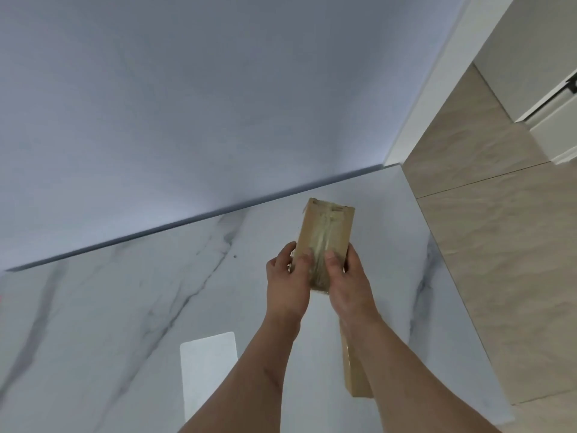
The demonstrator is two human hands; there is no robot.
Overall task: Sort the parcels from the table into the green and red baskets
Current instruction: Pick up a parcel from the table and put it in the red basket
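Observation:
A small brown cardboard parcel (pixel 327 229), taped along its middle, is held above the white marble table (pixel 140 307). My left hand (pixel 288 282) grips its near left side with the thumb on top. My right hand (pixel 346 279) grips its near right side, thumb also on top. A second brown parcel (pixel 356 376) lies on the table under my right forearm, mostly hidden. No green or red basket is in view.
A white flat parcel or envelope (pixel 207 367) lies on the table near my left forearm. The table's right edge (pixel 443 276) drops to a beige tiled floor (pixel 499 245). A white wall (pixel 218 89) stands behind the table.

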